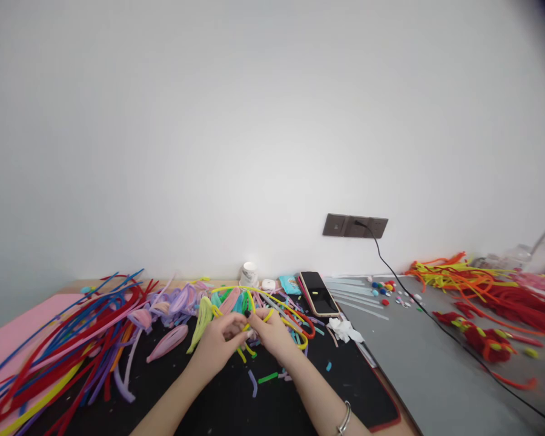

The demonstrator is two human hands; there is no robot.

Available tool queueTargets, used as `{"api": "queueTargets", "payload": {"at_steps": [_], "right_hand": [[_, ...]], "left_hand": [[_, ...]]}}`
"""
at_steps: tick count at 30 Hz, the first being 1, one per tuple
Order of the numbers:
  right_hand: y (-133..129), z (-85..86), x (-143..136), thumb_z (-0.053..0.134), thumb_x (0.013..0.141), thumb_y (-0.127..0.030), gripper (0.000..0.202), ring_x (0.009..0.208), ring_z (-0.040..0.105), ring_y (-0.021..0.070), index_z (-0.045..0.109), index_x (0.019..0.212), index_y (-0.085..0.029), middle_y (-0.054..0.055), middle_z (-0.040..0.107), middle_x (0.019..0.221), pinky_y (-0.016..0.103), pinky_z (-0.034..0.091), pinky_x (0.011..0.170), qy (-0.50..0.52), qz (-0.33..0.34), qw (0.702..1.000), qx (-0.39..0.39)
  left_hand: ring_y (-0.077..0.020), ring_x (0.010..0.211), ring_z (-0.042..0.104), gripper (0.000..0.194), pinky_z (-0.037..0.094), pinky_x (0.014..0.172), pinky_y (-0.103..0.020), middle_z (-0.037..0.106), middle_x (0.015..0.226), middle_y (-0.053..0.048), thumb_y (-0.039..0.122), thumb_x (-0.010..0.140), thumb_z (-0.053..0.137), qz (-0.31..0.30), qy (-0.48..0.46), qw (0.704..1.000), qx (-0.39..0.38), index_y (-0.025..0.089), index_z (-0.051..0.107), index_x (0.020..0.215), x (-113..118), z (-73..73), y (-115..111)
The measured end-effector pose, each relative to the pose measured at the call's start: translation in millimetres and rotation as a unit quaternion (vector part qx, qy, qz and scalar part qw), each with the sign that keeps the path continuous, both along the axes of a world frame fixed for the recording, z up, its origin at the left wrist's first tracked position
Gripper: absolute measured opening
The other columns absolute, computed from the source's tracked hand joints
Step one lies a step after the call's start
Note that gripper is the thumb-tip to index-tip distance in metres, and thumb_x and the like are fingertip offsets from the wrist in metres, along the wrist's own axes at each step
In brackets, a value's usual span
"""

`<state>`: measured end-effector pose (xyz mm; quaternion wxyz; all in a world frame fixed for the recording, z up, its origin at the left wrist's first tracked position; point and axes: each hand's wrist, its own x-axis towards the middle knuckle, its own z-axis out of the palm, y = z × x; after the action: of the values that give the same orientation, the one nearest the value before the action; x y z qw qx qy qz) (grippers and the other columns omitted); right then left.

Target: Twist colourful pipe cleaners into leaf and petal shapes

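Note:
Both my hands meet over a black mat (200, 393) in the middle of the head view. My left hand (220, 339) is closed, its thumb and fingertips pinching yellow pipe cleaner (241, 355). Opposite it, my right hand (272, 333) is closed on the same yellow piece, with a silver bangle on the wrist. Bent yellow ends stick out above and below the fingers. A small dark round thing (247, 313) shows between the hands; I cannot tell what it is. Looped bundles of light green pipe cleaner (202, 324) lie beside my left hand.
Loose pipe cleaners (72, 351) in many colours heap at the left. A white cup (249, 272) and a phone (318, 295) stand behind. Crumpled tissue (344, 330), pompoms (384, 287) and red pipe cleaners (522, 303) lie rightward. A black cable (427, 309) crosses the grey surface.

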<state>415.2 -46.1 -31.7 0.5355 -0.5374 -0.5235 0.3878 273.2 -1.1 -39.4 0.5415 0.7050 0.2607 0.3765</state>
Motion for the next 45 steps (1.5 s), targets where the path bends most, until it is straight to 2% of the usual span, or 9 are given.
{"api": "queueTargets", "payload": {"at_steps": [3,6,12,16,21,23,27,36,45], "right_hand": [[1,-2.4,0,0.053,0.080,-0.038,0.039,0.043,0.027,0.0061,0.038,0.050,-0.019,-0.006,0.033,0.044,0.023,0.018,0.044,-0.025,0.002,1.000,0.017],[-1,-1.3,1,0.054,0.081,-0.044,0.040,0.040,0.024,0.0056,0.039,0.054,-0.019,-0.008,0.032,0.043,0.023,0.017,0.043,0.015,0.028,0.999,0.002],[-9,10.7,1,0.063,0.076,-0.045,0.037,0.038,0.019,0.0033,0.038,0.067,-0.021,-0.011,0.031,0.050,0.022,0.012,0.041,0.185,0.143,0.972,-0.035],[-12,15.1,3,0.066,0.076,-0.041,0.033,0.040,0.024,0.0033,0.040,0.071,-0.020,-0.009,0.039,0.055,0.022,0.015,0.041,0.220,0.193,0.956,-0.033],[-12,17.7,6,0.064,0.076,-0.038,0.029,0.041,0.028,0.0046,0.044,0.068,-0.019,-0.008,0.042,0.052,0.020,0.018,0.040,0.152,0.152,0.976,-0.044],[-12,19.6,6,0.063,0.077,-0.036,0.029,0.040,0.027,0.0043,0.044,0.065,-0.018,-0.009,0.040,0.048,0.020,0.018,0.039,0.111,0.131,0.984,-0.045],[-13,21.7,6,0.063,0.076,-0.033,0.028,0.039,0.028,0.0038,0.043,0.063,-0.018,-0.009,0.040,0.046,0.019,0.020,0.040,0.064,0.118,0.990,-0.040],[-11,17.8,7,0.068,0.073,-0.041,0.034,0.041,0.030,0.0045,0.042,0.068,-0.018,-0.007,0.045,0.053,0.019,0.019,0.039,0.185,0.152,0.970,-0.033],[-9,12.2,7,0.067,0.068,-0.025,0.023,0.037,0.025,0.0031,0.045,0.063,-0.018,-0.010,0.037,0.041,0.018,0.020,0.039,0.164,0.128,0.975,-0.072]], "left_hand": [[-0.0171,0.060,0.054,0.008,0.040,0.059,-0.027,0.063,0.063,-0.001,0.027,0.070,0.069,0.041,0.018,0.994,0.096,0.021,0.066,0.066,-2,2.9,-2],[-0.0171,0.059,0.053,0.017,0.040,0.060,-0.027,0.061,0.059,0.000,0.027,0.075,0.063,0.040,0.019,0.994,0.105,0.021,0.064,0.059,-5,6.0,-3],[-0.0156,0.056,0.057,0.023,0.044,0.061,-0.027,0.061,0.058,0.001,0.041,0.077,0.064,-0.025,-0.029,0.999,-0.022,0.018,0.064,0.071,-3,5.5,-3],[-0.0132,0.056,0.058,0.033,0.045,0.059,-0.026,0.061,0.061,0.002,0.049,0.073,0.067,-0.044,-0.063,0.991,-0.109,0.016,0.060,0.072,-4,5.6,-3],[-0.0138,0.053,0.061,0.034,0.048,0.058,-0.027,0.061,0.058,0.003,0.047,0.069,0.071,-0.042,-0.048,0.994,-0.092,0.016,0.059,0.076,-6,8.2,-2],[-0.0137,0.053,0.062,0.035,0.049,0.056,-0.027,0.063,0.065,0.002,0.045,0.067,0.074,-0.021,-0.049,0.994,-0.096,0.017,0.059,0.080,-6,9.9,-2],[-0.0129,0.053,0.062,0.029,0.049,0.056,-0.025,0.062,0.060,0.002,0.042,0.070,0.072,-0.025,-0.051,0.994,-0.093,0.016,0.060,0.076,-8,10.9,-4],[-0.0116,0.060,0.063,0.033,0.051,0.063,-0.024,0.066,0.063,0.002,0.039,0.066,0.077,-0.007,-0.118,0.975,-0.186,0.015,0.059,0.080,-9,9.9,-7],[-0.0147,0.058,0.064,0.023,0.051,0.061,-0.028,0.066,0.062,-0.001,0.037,0.076,0.067,-0.112,-0.004,0.992,-0.056,0.015,0.059,0.071,-12,14.9,-11]]}}
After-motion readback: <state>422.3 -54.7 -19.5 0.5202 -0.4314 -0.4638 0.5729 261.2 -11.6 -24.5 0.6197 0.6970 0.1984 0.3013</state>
